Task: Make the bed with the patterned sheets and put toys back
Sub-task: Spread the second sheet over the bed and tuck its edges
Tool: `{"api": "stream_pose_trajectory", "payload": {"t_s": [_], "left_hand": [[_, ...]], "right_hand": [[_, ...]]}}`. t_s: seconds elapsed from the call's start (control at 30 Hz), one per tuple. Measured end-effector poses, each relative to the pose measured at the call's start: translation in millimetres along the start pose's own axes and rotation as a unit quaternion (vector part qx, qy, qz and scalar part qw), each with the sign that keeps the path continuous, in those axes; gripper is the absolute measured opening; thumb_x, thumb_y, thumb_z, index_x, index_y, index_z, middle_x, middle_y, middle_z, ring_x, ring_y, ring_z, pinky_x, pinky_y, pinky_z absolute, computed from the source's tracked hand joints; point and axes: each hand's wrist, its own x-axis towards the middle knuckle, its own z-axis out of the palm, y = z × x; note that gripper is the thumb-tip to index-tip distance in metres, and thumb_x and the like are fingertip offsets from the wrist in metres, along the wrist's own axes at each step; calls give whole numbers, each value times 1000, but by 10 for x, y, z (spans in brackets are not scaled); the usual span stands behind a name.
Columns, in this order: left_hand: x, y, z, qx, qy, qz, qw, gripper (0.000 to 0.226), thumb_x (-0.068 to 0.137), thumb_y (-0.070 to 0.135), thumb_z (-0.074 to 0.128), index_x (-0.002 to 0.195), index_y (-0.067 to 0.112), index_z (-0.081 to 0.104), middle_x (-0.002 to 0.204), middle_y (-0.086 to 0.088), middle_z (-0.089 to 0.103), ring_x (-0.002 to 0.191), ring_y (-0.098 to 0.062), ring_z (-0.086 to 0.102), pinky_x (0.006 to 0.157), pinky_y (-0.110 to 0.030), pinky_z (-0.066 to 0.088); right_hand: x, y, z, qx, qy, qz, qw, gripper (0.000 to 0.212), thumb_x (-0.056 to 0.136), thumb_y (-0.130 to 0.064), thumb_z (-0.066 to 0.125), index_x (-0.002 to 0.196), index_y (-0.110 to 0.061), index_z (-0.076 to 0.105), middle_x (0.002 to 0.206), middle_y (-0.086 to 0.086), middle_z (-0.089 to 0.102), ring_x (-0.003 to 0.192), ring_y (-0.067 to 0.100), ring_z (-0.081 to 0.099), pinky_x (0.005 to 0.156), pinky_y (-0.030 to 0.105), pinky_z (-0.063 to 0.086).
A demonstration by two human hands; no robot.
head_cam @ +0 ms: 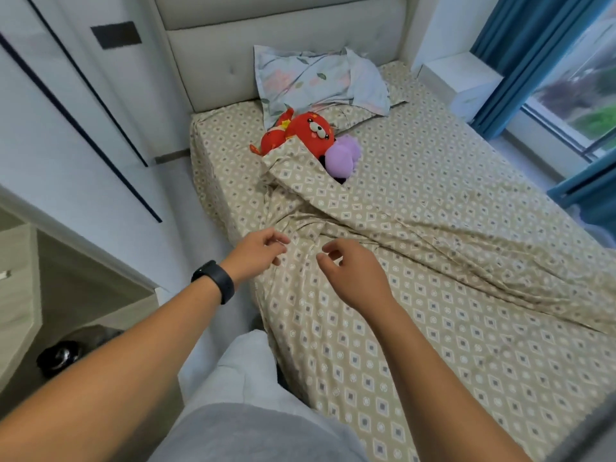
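Note:
A beige top sheet (416, 228) with a diamond pattern lies rumpled across the bed, bunched into folds along its left side. Its upper corner covers part of a red plush toy (301, 130) and a purple plush toy (341, 155) near the head of the bed. A pale floral pillow (310, 76) leans on the headboard behind them. My left hand (258, 250) and my right hand (353, 271) hover just above the bunched folds at the bed's left edge, fingers loosely curled, holding nothing.
A padded headboard (283, 38) stands at the back. White wardrobe doors (66, 111) line the left, with a narrow floor strip beside the bed. Blue curtains (520, 61) and a window are at the right. A dark object (60, 356) lies on the floor at lower left.

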Motion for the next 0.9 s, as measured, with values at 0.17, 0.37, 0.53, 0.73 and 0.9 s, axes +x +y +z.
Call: {"api": "stream_pose_trajectory", "payload": {"t_s": [0.17, 0.37, 0.53, 0.73, 0.9], "left_hand": [[1378, 15, -314, -66, 39, -57, 995, 23, 100, 18, 50, 117, 20, 66, 112, 0, 66, 82, -17, 69, 75, -36, 57], [3092, -12, -795, -30, 20, -132, 991, 27, 102, 24, 47, 127, 25, 58, 111, 1, 61, 92, -22, 62, 73, -32, 52], [4401, -144, -1203, 12, 24, -148, 989, 6, 98, 24, 56, 94, 22, 61, 96, -1, 59, 82, -19, 55, 80, -31, 45], [5462, -351, -1267, 130, -13, -174, 976, 45, 88, 37, 55, 132, 32, 63, 146, -5, 46, 135, -36, 36, 110, -43, 33], [5937, -571, -1106, 217, -90, -157, 959, 54, 80, 44, 53, 133, 45, 58, 154, -4, 40, 140, -34, 31, 108, -43, 27]], "right_hand": [[984, -93, 103, 4, -12, 17, 1000, 28, 97, -46, 53, 117, -31, 66, 108, -16, 65, 92, 4, 60, 75, 31, 52], [2457, -331, 344, -2, -42, 39, 998, 30, 99, -39, 53, 121, -24, 67, 115, -8, 65, 102, 11, 61, 86, 36, 52], [3621, -610, 528, 16, -18, 32, 999, 30, 101, -35, 52, 123, -22, 67, 117, -4, 64, 105, 15, 58, 91, 40, 51], [4238, -528, 873, -12, -30, 21, 999, 28, 100, -35, 53, 123, -25, 66, 118, -9, 60, 113, 14, 52, 90, 41, 51], [4401, -264, 1078, -5, -39, 61, 997, 24, 101, -35, 54, 119, -25, 67, 115, -10, 60, 113, 13, 51, 91, 34, 47]]}}
